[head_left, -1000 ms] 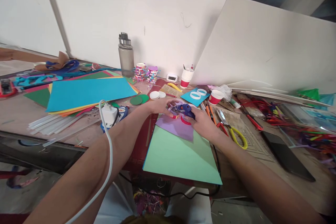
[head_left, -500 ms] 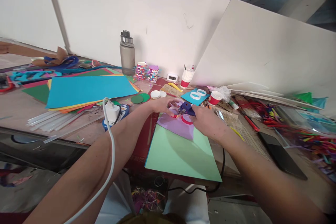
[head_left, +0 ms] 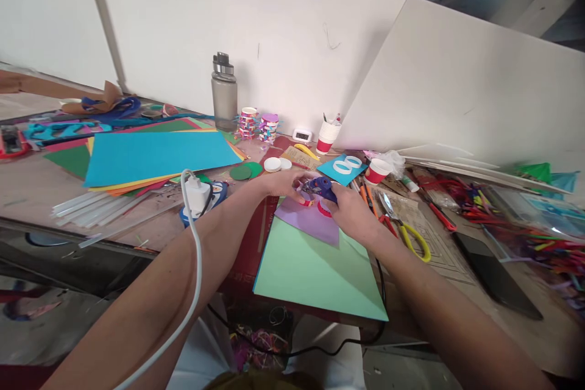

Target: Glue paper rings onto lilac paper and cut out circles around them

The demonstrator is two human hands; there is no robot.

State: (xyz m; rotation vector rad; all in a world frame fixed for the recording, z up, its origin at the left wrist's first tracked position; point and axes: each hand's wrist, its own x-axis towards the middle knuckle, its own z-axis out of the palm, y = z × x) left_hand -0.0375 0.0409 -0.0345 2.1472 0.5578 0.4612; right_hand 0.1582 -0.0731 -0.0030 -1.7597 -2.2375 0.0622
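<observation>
clamping glue gun [head_left: 321, 186]: right hand [head_left: 348, 209] | left hand [head_left: 287, 184] grip: can't tell | clock [head_left: 302, 134] digits: illegible

At the front edge of the tabletop [head_left: 27, 189] lies a pale green paper sheet [head_left: 320, 280], with a purple paper sheet [head_left: 308, 228] on its far part. Left are a flat blue paper sheet [head_left: 155, 158] and, before it, clear plastic sticks [head_left: 86, 210]. Behind, before the white wall panel [head_left: 183, 30], stand, left to right, a grey translucent bottle [head_left: 223, 97], 2 multicoloured strip-covered cups [head_left: 248, 125], a small white digital clock [head_left: 302, 134] and stacked white-and-red paper cups [head_left: 328, 137]. Right lie yellow-handled metal scissors [head_left: 404, 234]; farther right, a flat black phone [head_left: 498, 277].
</observation>
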